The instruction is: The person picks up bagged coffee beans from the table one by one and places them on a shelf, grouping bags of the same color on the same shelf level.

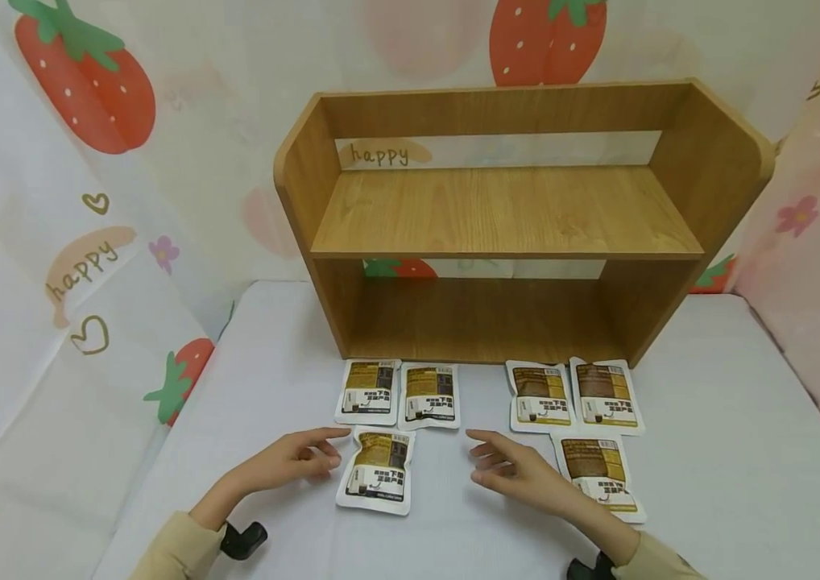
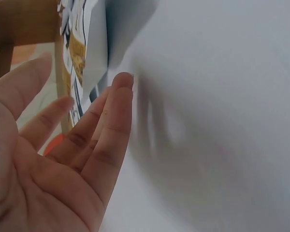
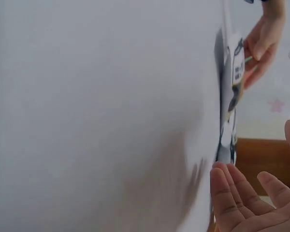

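Observation:
Three flat white pouches with yellow and black labels lie left of centre: two side by side at the back and one pouch (image 1: 378, 473) in front. My left hand (image 1: 290, 461) hovers just left of that front pouch, fingers loosely bent and holding nothing. On the right lie three similar pouches with brown labels, the nearest pouch (image 1: 587, 463) partly covered by my forearm. My right hand (image 1: 519, 474) hangs over the cloth between the groups, fingers relaxed. In the left wrist view, a pouch (image 2: 95, 43) stands out edge-on beyond the fingers.
A two-level wooden shelf (image 1: 504, 213) stands behind the pouches, with bare boards on both levels. The table wears a white cloth (image 1: 729, 451). Strawberry-printed sheets (image 1: 221, 121) hang at the back and sides. Black straps with small cameras (image 1: 243, 540) sit at both wrists.

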The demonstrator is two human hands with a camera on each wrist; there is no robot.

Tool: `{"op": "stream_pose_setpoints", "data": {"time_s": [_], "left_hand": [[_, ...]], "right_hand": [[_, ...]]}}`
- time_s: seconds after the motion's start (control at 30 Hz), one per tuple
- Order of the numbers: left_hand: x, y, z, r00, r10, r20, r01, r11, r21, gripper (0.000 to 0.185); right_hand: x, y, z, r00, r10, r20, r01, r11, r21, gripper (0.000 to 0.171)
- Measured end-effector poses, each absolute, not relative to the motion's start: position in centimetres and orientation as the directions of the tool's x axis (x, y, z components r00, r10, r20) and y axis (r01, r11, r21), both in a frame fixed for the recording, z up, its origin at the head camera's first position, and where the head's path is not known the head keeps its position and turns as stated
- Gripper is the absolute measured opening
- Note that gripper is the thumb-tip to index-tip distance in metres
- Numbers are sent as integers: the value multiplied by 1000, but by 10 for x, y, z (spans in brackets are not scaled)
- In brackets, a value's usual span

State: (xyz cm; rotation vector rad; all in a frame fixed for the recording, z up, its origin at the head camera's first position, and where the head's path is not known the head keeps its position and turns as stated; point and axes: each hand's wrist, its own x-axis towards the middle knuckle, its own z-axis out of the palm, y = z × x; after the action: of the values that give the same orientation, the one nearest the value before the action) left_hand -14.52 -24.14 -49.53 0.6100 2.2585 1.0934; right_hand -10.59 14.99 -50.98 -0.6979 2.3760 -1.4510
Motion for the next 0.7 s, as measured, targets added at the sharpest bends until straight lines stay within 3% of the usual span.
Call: {"op": "stream_pose_setpoints", "data": {"time_s": [0.33, 0.7], "left_hand": [[-143, -231, -497, -726, 636, -262, 167, 532, 830, 50], [-138, -223, -498, -737, 574, -357, -9, 520, 854, 64]], "right_hand": [[-107, 118, -522, -818, -576, 11, -201, 267, -943, 57], [-111, 86, -530, -815, -579, 19, -216, 273, -937, 61]]}}
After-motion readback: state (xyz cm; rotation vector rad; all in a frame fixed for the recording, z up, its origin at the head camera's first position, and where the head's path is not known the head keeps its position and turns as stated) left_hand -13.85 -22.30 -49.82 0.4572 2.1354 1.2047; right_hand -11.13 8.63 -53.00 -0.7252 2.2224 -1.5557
